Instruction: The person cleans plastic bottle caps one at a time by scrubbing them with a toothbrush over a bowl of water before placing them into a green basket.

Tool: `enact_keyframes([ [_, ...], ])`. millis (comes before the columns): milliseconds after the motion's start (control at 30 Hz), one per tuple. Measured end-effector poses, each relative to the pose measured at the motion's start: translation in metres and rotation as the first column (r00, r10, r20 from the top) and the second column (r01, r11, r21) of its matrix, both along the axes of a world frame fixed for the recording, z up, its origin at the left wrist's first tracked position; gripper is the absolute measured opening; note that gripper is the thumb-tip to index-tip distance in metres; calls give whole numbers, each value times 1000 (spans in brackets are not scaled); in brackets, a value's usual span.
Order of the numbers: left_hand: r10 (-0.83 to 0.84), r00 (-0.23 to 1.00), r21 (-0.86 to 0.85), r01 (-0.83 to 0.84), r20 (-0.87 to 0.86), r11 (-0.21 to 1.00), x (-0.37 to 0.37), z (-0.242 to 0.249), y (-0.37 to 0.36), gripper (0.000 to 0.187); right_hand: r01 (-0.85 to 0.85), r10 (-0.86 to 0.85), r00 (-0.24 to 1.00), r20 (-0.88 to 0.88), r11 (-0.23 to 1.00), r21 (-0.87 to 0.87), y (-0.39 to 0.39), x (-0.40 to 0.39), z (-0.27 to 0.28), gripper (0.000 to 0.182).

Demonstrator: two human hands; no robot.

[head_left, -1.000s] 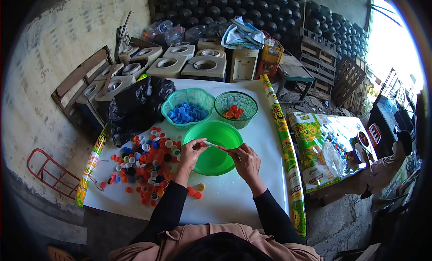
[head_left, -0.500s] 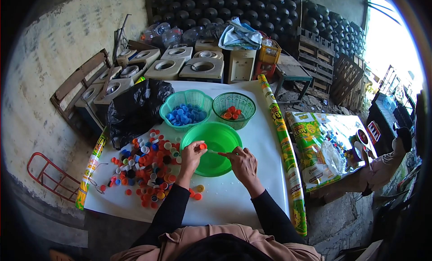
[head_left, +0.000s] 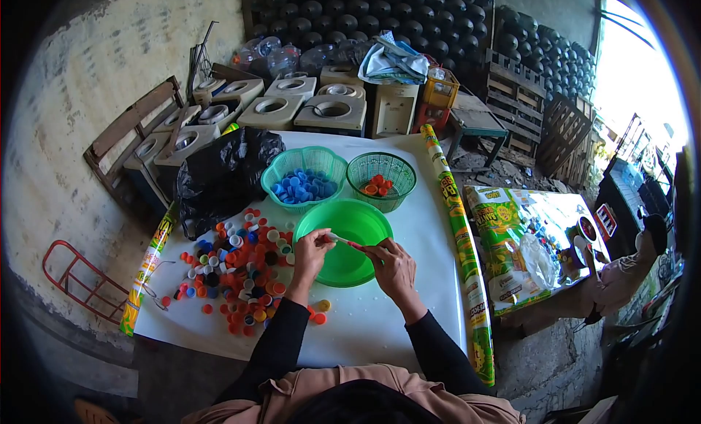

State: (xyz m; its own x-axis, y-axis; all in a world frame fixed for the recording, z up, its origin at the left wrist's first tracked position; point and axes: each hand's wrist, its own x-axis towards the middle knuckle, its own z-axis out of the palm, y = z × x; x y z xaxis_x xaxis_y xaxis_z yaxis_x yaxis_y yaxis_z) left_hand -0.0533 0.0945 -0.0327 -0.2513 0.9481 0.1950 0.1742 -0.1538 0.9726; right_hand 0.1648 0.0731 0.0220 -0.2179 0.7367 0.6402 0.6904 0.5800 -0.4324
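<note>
Above the bright green basin, my left hand pinches a small pale piece, possibly a cap seen edge-on. My right hand grips a thin tool with a reddish handle, its tip pointing at that piece. Left of my hands lies a pile of mixed caps, mostly red and orange, with blue, white and black ones. Behind the basin, a light green basket holds blue caps. Beside it, a darker green basket holds several red-orange caps.
A black plastic bag lies at the table's back left. Patterned rolled edges border the white table. At the right, another person's arm reaches over a second table. Beige dispenser parts stand behind.
The orange-red cap face at my left fingertips no longer shows; a pale piece shows there instead. The tool and my left fingertips are closer together.
</note>
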Motion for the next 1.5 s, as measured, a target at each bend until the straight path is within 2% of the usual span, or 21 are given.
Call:
enact_keyframes([
  [100, 20, 1000, 14, -20, 12, 1000, 1, -3, 1, 34, -10, 15, 998, 61, 997, -75, 1, 8, 8, 11],
  [200, 33, 999, 1, -33, -42, 999, 3, 0, 2, 33, 75, -74, 994, 75, 997, -15, 1, 8, 11, 11],
  [333, 40, 996, 6, -39, -75, 999, 2, 1, -1, 32, -39, 40, 998, 57, 999, -23, 0, 10, 14, 10],
  [433, 82, 983, 21, -79, -163, 997, 7, 2, -3, 32, 86, -85, 994, 64, 996, -17, 3, 12, 13, 11],
  [467, 88, 978, 11, -88, -188, 996, 8, 3, -2, 32, 113, -116, 990, 84, 993, 43, 7, 12, 1, 12],
  [567, 93, 959, -27, -105, -268, 994, 10, 6, -5, 31, 24, -18, 980, 199, 999, -31, 3, 8, -7, 17],
  [633, 87, 942, -40, -106, -323, 994, 11, 12, -8, 31, 52, -43, 986, 163, 997, -54, -1, 6, -1, 14],
  [733, 89, 959, -4, -93, -271, 996, 8, 5, -5, 31, 141, -139, 990, 33, 988, -57, -1, 4, 8, 10],
  [833, 57, 958, -6, -62, -282, 998, 6, 6, -4, 35, -11, 9, 1000, -12, 991, -133, -3, 8, 13, 9],
  [967, 18, 957, -28, -27, -290, 999, 6, 5, -3, 39, 37, -38, 999, -21, 998, -47, -2, 6, 9, 9],
  [1067, 15, 947, -35, -27, -322, 999, 6, 3, -2, 39, 28, -29, 1000, 1, 991, -128, -1, 9, 8, 9],
  [1133, 13, 927, -21, -22, -374, 1000, 8, 13, -7, 38, 84, -86, 996, -11, 984, -159, 0, 10, 7, 11],
  [1167, 19, 943, -16, -25, -334, 1000, 9, 15, -9, 36, 110, -115, 993, -16, 978, -175, 1, 10, 6, 11],
  [1200, 25, 956, -11, -29, -292, 1000, 11, 17, -10, 34, 45, -59, 997, -53, 972, -232, 0, 12, 11, 12],
  [1233, 31, 968, -5, -34, -249, 999, 13, 17, -11, 32, 51, -56, 998, -20, 979, -199, 1, 12, 9, 12],
  [1300, 35, 962, -16, -41, -272, 999, 11, 12, -8, 28, 60, -55, 998, 42, 989, -134, 2, 12, 2, 12],
  [1400, 55, 960, 20, -52, -275, 998, 12, 12, -9, 27, 139, -109, 971, 212, 981, -133, 2, 11, -1, 12],
  [1500, 82, 945, 44, -72, -317, 996, 10, 14, -10, 29, 101, -79, 987, 142, 984, -149, 1, 12, 4, 11],
])
